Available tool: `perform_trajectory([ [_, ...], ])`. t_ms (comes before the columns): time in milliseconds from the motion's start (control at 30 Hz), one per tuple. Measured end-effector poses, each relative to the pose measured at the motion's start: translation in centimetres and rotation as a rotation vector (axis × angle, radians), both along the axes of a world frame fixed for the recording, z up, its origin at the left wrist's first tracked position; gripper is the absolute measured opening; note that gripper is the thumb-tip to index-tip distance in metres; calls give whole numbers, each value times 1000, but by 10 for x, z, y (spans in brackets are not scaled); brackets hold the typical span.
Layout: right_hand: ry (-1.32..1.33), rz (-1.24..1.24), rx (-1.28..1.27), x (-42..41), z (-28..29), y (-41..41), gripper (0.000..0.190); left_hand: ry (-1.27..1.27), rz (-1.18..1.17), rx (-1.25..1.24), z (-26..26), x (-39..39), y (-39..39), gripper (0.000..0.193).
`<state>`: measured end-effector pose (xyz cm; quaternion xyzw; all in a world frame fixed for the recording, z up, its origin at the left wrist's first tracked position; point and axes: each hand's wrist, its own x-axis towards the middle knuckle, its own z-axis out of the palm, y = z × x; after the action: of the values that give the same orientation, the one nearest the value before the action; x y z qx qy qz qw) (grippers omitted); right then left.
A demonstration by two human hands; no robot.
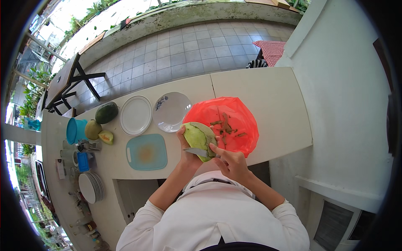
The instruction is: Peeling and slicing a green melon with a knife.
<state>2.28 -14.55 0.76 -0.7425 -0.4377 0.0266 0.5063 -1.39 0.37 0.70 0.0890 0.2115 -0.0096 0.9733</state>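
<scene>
A partly peeled melon (197, 138) is held up in front of me by my left hand (188, 157), whose fingers wrap its left and lower side. Pale green flesh shows on its left; netted rind covers the right side. My right hand (232, 164) grips a knife (197, 152), its handle mostly hidden in the fingers. The blade lies across the melon's lower part, and my right index finger touches the rind. Behind the melon spreads a red plastic bag (241, 122), with several strips of peel (225, 125) on it.
Left of the bag are a flowered plate (172, 111), a white plate (135, 115) and a blue cutting board (146, 152). A watermelon (106, 113), a whole melon (93, 130), a cut melon piece (106, 137) and stacked plates (91, 188) stand further left. A white wall (339, 109) bounds the right.
</scene>
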Motion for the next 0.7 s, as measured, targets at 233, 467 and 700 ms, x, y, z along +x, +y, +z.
perform_trajectory([
  [233,68,3,-10,-3,-4,-3,44,1,35,20,5,1,-1,68],
  [467,-83,23,-76,2,-7,-8,44,-18,15,-7,4,-1,0,67],
  [700,111,-78,55,-6,-8,6,44,21,165,235,10,1,0,67],
])
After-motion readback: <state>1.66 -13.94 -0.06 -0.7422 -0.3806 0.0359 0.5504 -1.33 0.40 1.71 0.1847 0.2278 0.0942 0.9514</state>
